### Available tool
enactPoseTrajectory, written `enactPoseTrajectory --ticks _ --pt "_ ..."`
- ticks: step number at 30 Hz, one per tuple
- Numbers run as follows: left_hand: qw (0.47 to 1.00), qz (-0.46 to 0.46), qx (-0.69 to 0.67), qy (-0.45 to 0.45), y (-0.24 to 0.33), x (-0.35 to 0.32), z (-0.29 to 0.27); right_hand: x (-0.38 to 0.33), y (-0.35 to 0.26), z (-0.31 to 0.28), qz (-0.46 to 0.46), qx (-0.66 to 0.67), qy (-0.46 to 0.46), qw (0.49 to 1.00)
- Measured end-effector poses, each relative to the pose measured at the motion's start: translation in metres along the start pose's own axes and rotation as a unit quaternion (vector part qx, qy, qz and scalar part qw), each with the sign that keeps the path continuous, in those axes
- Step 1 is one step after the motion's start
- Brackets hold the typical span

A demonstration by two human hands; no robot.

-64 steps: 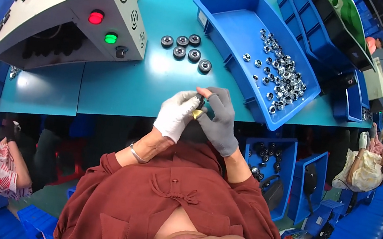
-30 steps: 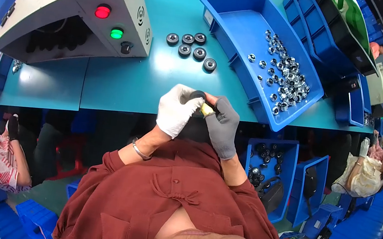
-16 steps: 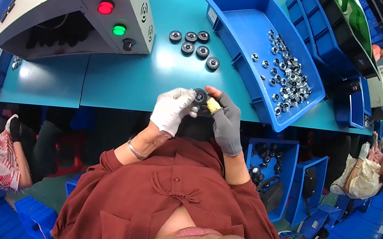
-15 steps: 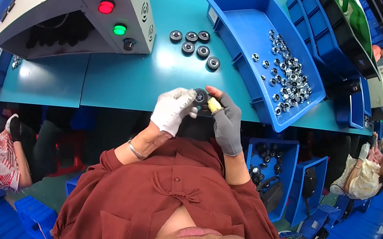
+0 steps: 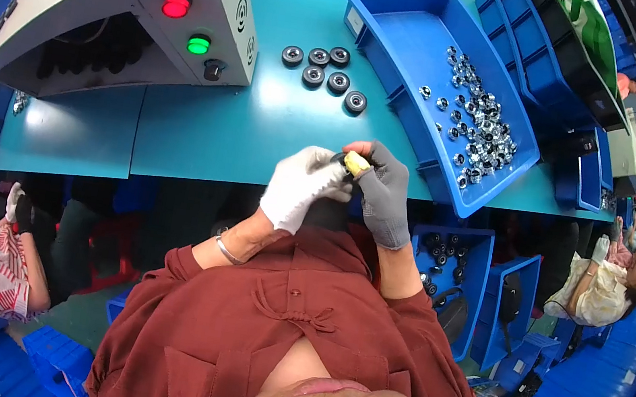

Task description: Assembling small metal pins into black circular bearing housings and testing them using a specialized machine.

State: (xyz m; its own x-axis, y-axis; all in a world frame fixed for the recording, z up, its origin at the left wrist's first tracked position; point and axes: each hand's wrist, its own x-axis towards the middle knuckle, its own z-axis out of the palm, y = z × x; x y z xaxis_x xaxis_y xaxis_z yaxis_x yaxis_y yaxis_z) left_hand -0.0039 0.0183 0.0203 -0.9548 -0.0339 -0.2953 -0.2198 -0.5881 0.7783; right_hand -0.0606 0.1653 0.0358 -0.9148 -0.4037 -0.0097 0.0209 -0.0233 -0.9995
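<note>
a: what changed?
b: both hands had dropped back to the near edge of the worktop (image 5: pixel 205 134). left hand (image 5: pixel 299 188) in white glove was pinched on a small black part (image 5: pixel 337 157); right hand (image 5: pixel 383 199) in grey glove pressed a yellow piece (image 5: pixel 355 164) onto it.
a: meaning?
b: fitting looked underway, not finished. five black rollers (image 5: pixel 327 74) sat farther out, blue bin (image 5: pixel 406 32) of silver parts (image 5: pixel 475 123) at the far right corner.

Gloves don't match here: the left hand (image 5: pixel 299 188) wears a white knit glove, the right hand (image 5: pixel 384 200) a grey one with a darker cuff. There's a thin silver bangle (image 5: pixel 223 249) on the left wrist. The top is a rust-red shirt (image 5: pixel 274 338) with rolled-up sleeves, small matching buttons and a little knotted tie at the front.
</note>
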Motion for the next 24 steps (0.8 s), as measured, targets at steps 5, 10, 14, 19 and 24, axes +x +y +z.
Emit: enactPoseTrajectory --ticks 5,10,14,19,24 --pt "0.982 0.092 0.158 0.047 0.003 0.001 -0.006 0.001 0.007 0.009 -0.037 0.027 0.044 0.998" --pt "0.933 0.209 0.289 0.056 0.007 0.0 -0.014 0.005 -0.002 0.003 -0.036 -0.059 -0.028 0.997" --pt "0.866 0.306 0.393 0.046 0.012 0.001 -0.014 0.005 0.001 0.002 -0.039 -0.057 -0.034 0.997" --pt "0.885 0.279 0.371 0.025 0.013 0.004 -0.023 0.008 0.005 0.002 0.001 -0.029 -0.05 0.998" --pt "0.997 0.023 0.069 0.013 0.021 0.004 -0.023 0.005 0.001 0.005 0.001 0.046 -0.047 0.998"
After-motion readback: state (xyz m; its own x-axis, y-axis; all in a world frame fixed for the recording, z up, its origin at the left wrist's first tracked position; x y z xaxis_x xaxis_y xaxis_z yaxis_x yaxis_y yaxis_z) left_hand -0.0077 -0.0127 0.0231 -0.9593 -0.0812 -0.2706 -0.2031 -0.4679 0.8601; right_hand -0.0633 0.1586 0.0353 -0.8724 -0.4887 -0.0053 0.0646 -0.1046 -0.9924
